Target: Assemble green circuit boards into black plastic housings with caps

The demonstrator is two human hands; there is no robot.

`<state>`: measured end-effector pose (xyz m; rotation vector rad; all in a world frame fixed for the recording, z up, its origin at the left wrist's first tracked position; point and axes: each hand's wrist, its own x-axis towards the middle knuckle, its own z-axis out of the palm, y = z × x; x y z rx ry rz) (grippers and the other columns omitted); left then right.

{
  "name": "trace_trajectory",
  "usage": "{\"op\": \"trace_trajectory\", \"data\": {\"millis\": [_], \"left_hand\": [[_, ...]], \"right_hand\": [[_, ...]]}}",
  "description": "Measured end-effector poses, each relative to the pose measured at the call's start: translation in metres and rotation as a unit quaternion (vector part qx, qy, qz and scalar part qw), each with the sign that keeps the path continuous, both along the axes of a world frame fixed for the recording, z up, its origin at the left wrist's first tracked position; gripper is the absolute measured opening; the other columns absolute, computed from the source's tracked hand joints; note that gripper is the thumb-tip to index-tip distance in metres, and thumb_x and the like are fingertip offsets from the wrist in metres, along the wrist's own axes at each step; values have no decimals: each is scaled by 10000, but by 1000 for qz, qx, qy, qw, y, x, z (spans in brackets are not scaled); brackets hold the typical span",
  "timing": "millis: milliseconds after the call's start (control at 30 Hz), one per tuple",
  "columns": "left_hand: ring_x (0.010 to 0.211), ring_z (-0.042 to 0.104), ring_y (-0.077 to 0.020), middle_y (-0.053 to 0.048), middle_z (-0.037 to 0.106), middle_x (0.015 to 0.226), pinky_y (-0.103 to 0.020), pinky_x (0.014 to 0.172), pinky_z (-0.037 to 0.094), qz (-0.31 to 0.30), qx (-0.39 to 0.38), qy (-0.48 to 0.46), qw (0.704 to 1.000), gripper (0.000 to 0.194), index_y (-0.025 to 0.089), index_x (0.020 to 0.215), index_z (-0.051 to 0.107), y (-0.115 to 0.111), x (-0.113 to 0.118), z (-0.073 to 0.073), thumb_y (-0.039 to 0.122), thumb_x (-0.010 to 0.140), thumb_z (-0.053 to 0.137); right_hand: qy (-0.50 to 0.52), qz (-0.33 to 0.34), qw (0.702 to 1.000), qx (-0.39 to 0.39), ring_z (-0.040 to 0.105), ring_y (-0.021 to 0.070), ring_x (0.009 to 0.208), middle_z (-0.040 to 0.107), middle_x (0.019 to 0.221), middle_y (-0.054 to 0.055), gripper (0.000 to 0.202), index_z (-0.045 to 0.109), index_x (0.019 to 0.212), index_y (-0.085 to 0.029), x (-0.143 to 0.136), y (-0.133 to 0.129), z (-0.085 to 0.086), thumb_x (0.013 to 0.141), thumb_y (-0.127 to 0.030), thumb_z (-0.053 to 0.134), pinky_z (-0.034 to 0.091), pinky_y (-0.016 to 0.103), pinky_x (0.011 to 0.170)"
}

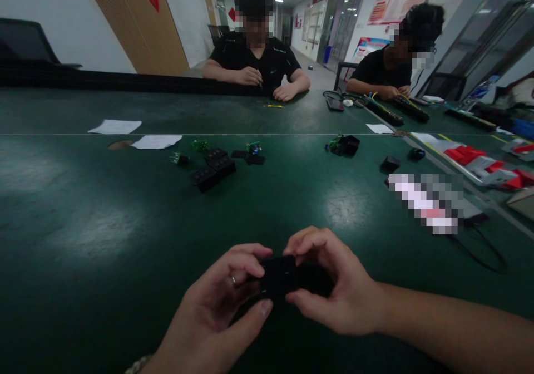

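Between my two hands, low over the near part of the green table (137,301), is a small black rectangular plastic case (278,276). My left hand (221,296) grips its left end, with fingers along the far side and the thumb near the lower edge. A ring shows on one of the left fingers. On the right end, my right hand (334,279) pinches the case between thumb and fingertips. Too dark to make out are the details on the case's face.
Several black cases (214,168) lie ahead on the left beside a green circuit board (201,146). Farther right are a black part with green board (344,144), a black block (390,164) and a blurred-out device with a cable (488,246). Two people (256,57) sit across the table.
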<state>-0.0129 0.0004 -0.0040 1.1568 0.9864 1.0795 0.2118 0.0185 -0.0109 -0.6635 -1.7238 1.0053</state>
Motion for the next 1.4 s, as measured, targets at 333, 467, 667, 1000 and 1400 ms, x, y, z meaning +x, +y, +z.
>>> {"op": "trace_trajectory", "data": {"millis": [333,467,667,1000,1400], "left_hand": [[1055,739,-230,-56,768,1132,-276,890,623,-39,-26,-39,998,263,304,1148,739,5,3,1,242,900,804],[1029,746,-217,-38,794,1077,-257,872,614,-36,-43,-46,997,268,304,1122,743,5,3,1,241,877,831],[1022,770,-237,-56,826,1088,-286,856,608,-47,-109,-83,989,318,291,1127,730,6,4,2,287,843,873],[1030,776,-270,-83,840,1070,-368,863,634,-102,-218,-195,951,282,258,1167,751,13,-5,7,294,898,828],[1058,734,-248,-55,801,1105,-340,887,611,-105,-208,-194,953,205,276,1126,783,12,-5,8,274,922,795]], "right_hand": [[-88,-16,988,124,684,218,1055,651,1154,106,502,595,1262,-197,6,1,8,808,-106,789,604,351,880],[-93,-13,984,151,693,221,1044,660,1148,111,532,580,1288,-200,5,0,9,813,-127,807,620,354,858],[-81,-34,983,163,706,231,1009,694,1133,100,598,561,1318,-235,5,-1,7,808,-233,873,631,366,818],[-56,-17,980,188,684,251,1137,661,1251,130,770,472,1458,-217,4,-2,12,811,-264,887,619,382,923],[-72,-27,988,135,645,285,1204,603,1293,152,698,507,1429,-185,5,-3,8,800,-185,807,610,407,959]]}}
